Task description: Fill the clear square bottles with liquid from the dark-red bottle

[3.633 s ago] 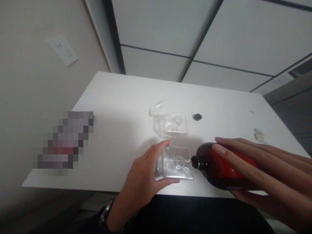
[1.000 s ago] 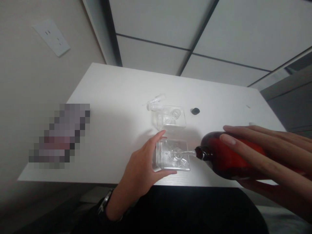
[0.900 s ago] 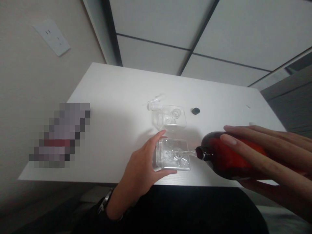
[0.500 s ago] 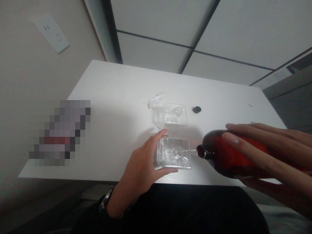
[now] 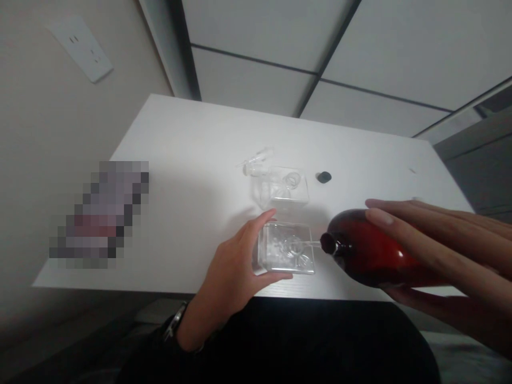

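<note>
My left hand grips a clear square bottle from its left side, thumb and fingers on opposite sides. The bottle stands near the table's front edge, its round mouth uncapped. My right hand is wrapped round a brown-red translucent bottle, tipped on its side with its neck pointing left. A thin stream of clear liquid runs from that neck to the mouth of the clear bottle. The lower end of the brown bottle is hidden behind my fingers.
On the white table, a second clear square bottle stands just behind, beside a clear pump-like piece. A small dark cap lies to its right. A blurred-out object is at the left. Cabinet panels rise behind.
The stream from the brown bottle has grown thinner. Its neck has shifted slightly left. My left hand still holds the clear bottle in the same place.
</note>
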The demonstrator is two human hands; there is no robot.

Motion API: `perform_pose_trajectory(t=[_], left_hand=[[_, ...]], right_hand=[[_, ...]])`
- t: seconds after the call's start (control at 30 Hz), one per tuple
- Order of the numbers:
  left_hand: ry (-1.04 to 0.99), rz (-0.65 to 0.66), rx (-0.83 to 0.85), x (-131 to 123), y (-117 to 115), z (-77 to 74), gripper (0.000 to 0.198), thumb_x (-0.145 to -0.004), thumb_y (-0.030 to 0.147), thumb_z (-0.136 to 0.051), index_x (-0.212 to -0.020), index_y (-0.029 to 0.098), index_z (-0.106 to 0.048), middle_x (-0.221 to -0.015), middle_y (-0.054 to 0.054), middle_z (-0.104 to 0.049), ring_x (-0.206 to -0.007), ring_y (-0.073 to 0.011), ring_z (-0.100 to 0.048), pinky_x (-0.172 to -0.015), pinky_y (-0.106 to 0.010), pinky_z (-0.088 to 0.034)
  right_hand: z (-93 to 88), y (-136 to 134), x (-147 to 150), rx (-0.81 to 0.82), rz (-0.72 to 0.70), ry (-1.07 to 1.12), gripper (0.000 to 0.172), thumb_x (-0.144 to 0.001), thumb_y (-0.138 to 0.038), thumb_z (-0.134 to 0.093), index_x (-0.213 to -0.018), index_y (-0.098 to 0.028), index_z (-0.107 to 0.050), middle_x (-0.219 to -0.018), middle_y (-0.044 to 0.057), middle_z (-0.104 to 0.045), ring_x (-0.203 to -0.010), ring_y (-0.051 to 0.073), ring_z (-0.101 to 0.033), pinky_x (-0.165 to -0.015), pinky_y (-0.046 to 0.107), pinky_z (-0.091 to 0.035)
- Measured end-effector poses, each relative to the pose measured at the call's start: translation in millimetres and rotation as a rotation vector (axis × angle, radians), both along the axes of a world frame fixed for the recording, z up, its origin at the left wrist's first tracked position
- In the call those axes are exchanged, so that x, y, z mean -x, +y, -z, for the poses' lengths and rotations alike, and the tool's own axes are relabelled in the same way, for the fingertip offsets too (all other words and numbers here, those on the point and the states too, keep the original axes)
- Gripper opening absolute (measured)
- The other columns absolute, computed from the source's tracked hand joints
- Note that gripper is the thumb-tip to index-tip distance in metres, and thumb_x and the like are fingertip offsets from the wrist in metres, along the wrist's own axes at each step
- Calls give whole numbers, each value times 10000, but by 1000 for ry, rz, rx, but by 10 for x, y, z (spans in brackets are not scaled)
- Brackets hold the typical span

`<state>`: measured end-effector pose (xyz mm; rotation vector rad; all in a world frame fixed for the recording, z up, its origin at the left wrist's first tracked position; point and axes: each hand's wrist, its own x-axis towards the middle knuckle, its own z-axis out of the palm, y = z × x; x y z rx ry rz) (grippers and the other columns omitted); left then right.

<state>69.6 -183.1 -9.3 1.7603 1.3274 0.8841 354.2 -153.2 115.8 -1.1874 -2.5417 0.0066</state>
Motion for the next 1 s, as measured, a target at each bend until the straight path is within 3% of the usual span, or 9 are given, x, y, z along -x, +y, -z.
perform_pose_trajectory(t=[0.1,0.17,0.23,0.37,0.47,0.63,0.83,1.0], left_hand=[[10,-2,-1,7,15,5,938,-744,342,-971,-1531,328,-460,-1544,-74,-623,-1349,-319,-665,-1145,-472,-560],[16,-2,-14,8,27,11,893,-751,346,-964,-1504,309,-485,-1515,-87,-638,-1333,-322,-669,-1120,-480,-569],[24,-7,-37,8,34,13,843,-758,345,-956,-1470,287,-508,-1487,-106,-642,-1335,-329,-657,-1100,-494,-571],[56,-30,-53,32,40,-4,756,-767,322,-936,-1406,247,-539,-1417,-120,-656,-1311,-324,-653,-1093,-532,-558],[101,-21,-49,94,47,-34,736,-777,300,-910,-1411,227,-543,-1427,-133,-653,-1333,-325,-639,-1110,-541,-545],[115,-29,-35,274,70,-75,726,-808,343,-850,-1444,193,-535,-1491,-166,-624,-1381,-323,-621,-1125,-510,-546],[173,-92,-38,598,176,-80,752,-812,444,-821,-1456,175,-539,-1543,-158,-604,-1431,-320,-587,-1244,-513,-421],[253,-127,-58,834,328,-77,769,-754,448,-846,-1421,201,-556,-1484,-158,-653,-1373,-334,-641,-1208,-490,-465]], right_hand=[[73,-29,-19,-45,-27,-79,574,-1056,-486,-565,-1609,-510,-412,-1498,-73,-653,-1144,344,-764,-893,478,-672],[129,-44,17,-69,-18,-21,628,-1051,-510,-586,-1641,-473,-376,-1482,-31,-671,-1103,342,-778,-797,454,-688],[205,-66,77,-45,12,74,688,-1040,-493,-625,-1666,-435,-347,-1482,7,-673,-1132,338,-771,-816,447,-698],[446,-120,204,-39,109,384,869,-886,-424,-849,-1642,-372,-423,-1476,56,-677,-1213,350,-737,-997,491,-662],[661,-111,299,18,244,681,845,-833,-355,-888,-1583,-314,-503,-1502,101,-646,-1269,352,-702,-1024,514,-642],[918,-14,414,87,336,1076,840,-769,-395,-914,-1506,-301,-520,-1509,124,-623,-1281,331,-683,-1067,542,-605],[1097,-9,369,60,371,1089,823,-744,-448,-908,-1454,-235,-552,-1449,163,-651,-1258,355,-681,-1088,576,-572],[1198,-53,325,48,333,1044,821,-751,-443,-891,-1462,-222,-545,-1437,156,-659,-1261,346,-680,-1134,554,-534]])
